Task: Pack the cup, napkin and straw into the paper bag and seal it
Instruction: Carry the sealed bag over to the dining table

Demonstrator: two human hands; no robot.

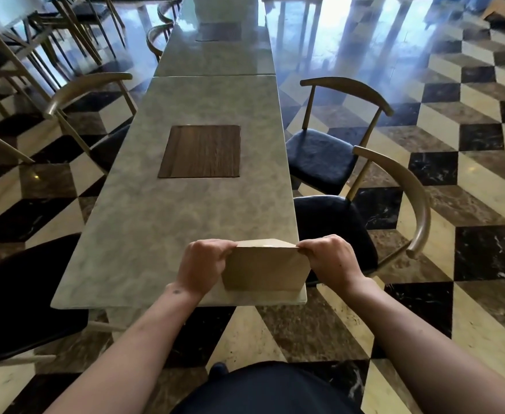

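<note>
Your paper bag (264, 271) stands at the near right corner of the marble table (167, 234), its top folded flat, your left hand (202, 265) and right hand (330, 259) each pinching one end of that fold. No cup, napkin or straw shows, so they are likely inside, and you have only the sealing to finish. A wooden inset (200, 151) lies well beyond, chairs (347, 138) flank the table, and nothing blocks you.

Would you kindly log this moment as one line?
paper bag: top folded | left hand, right hand: pinching fold | cup, napkin, straw: unseen
</note>
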